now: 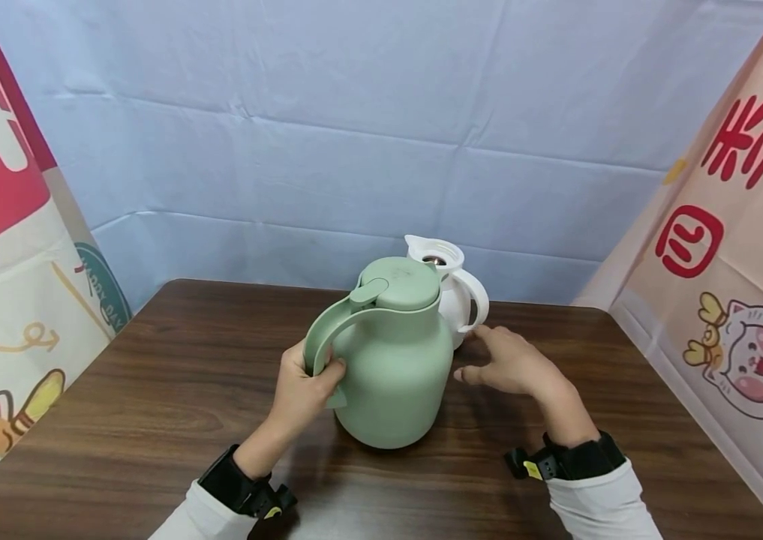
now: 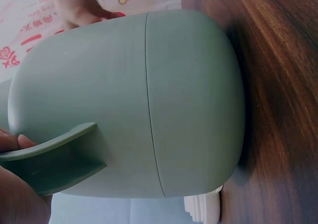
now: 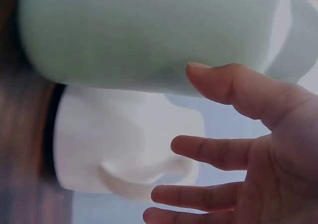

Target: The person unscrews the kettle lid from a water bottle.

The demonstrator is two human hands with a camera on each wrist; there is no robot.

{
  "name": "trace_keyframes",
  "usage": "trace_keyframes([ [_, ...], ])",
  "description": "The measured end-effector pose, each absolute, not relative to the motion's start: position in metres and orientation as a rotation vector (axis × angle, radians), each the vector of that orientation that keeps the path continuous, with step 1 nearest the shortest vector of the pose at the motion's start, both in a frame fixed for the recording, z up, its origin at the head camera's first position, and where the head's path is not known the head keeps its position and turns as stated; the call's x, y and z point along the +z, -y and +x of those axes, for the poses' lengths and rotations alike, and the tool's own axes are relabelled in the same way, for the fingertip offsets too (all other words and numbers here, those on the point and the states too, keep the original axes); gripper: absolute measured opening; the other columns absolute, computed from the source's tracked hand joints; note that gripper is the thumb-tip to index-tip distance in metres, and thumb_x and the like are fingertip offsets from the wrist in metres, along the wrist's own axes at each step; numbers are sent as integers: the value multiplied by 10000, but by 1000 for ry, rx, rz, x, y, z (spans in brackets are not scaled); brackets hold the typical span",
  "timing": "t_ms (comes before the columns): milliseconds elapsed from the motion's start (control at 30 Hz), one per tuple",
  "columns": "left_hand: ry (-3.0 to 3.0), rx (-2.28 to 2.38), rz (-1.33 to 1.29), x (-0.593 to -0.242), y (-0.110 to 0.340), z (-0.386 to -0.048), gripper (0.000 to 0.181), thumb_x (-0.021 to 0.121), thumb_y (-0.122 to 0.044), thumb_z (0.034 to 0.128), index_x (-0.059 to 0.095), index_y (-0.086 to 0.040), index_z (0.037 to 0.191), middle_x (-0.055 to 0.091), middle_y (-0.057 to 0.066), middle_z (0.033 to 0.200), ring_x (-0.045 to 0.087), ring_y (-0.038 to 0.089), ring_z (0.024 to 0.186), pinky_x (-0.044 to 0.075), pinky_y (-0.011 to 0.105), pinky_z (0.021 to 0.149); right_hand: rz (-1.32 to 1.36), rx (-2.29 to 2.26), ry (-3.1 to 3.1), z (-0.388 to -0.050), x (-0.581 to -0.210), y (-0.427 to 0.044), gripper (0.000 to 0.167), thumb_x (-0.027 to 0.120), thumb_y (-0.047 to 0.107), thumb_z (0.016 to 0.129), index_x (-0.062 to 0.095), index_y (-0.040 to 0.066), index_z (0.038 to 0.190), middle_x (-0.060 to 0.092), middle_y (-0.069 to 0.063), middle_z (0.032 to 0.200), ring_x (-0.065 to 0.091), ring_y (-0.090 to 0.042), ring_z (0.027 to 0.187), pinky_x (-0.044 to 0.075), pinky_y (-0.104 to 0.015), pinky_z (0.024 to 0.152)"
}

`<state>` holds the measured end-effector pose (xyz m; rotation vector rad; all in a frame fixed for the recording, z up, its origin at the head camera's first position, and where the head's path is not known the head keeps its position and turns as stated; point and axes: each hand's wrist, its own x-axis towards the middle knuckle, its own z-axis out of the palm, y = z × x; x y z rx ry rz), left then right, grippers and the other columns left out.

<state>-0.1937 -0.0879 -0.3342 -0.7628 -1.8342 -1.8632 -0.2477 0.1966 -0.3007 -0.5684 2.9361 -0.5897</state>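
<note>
A green lidded jug [image 1: 391, 367] stands upright on the brown table. The left hand [image 1: 307, 386] has its fingers curled round the jug's handle; the left wrist view shows the thumb and fingers on that handle [image 2: 59, 159]. Behind the jug and to its right is a white jug [image 1: 454, 300] with an open top, partly hidden. Near its handle the right hand [image 1: 512, 362] is held with fingers spread, to the right of the green jug. In the right wrist view the fingers and thumb are extended beside both the green body [image 3: 149, 35] and the white body [image 3: 109, 139], gripping neither.
The wooden table [image 1: 219, 420] has its back edge just beyond the white jug. A light blue cloth [image 1: 327, 135] hangs behind it. Printed sheets hang at the left [image 1: 10, 247] and at the right [image 1: 725, 247].
</note>
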Motion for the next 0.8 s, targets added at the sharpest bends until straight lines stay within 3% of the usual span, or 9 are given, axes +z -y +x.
trace_keyframes([
  [333, 1849, -1917, -751, -355, 93, -208, 339, 490, 156, 834, 338, -76, 639, 198, -5, 478, 179, 143, 395, 239, 289, 403, -688, -627, -3027, -242, -259, -188, 578, 721, 334, 792, 524, -9, 1214, 574, -170, 1121, 512, -353, 1065, 404, -499, 851],
  [567, 1834, -1920, -766, -363, 94, -212, 314, 518, 102, 854, 361, -88, 658, 240, -10, 463, 214, 143, 366, 257, 301, 376, -767, -669, -3042, -231, -237, -178, 625, 716, 359, 799, 493, 7, 1265, 570, -151, 1098, 521, -293, 962, 422, -456, 763],
  [800, 1826, -1943, -767, -362, 93, -212, 297, 515, 98, 857, 370, -74, 662, 297, 7, 442, 258, 145, 351, 266, 298, 369, -823, -696, -3049, -228, -219, -166, 627, 719, 353, 792, 482, 68, 1298, 536, -156, 1201, 486, -307, 1077, 391, -489, 845],
])
